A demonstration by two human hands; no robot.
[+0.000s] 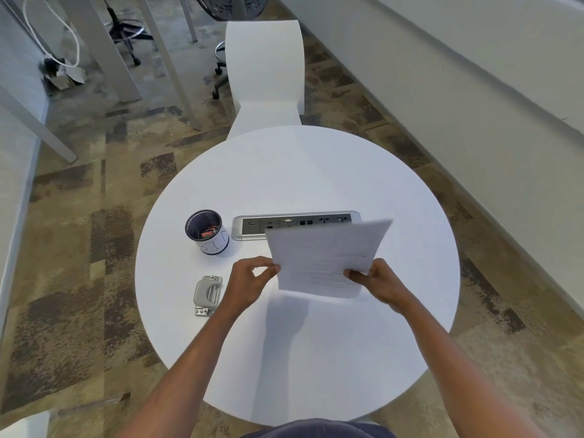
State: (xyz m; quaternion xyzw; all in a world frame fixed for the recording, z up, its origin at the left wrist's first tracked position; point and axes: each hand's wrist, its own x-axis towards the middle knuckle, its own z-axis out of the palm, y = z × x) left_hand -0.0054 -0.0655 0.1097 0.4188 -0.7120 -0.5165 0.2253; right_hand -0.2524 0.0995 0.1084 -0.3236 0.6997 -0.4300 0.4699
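Observation:
A sheaf of printed white paper (325,257) stands tilted above the round white table (297,172), its lower edge near the tabletop. My right hand (379,282) grips its lower right corner, thumb on the printed face. My left hand (249,281) pinches the left edge of the paper with curled fingers. A grey metal hole punch (207,295) lies on the table just left of my left wrist. A black mesh cup (207,230) with a white label holds small red and dark clips.
A grey power and data socket strip (294,224) is set into the table behind the paper. A white chair (265,74) stands at the far side. Desk legs, rolling stools and a white cable stand on the patterned carpet at the back left. A wall runs along the right.

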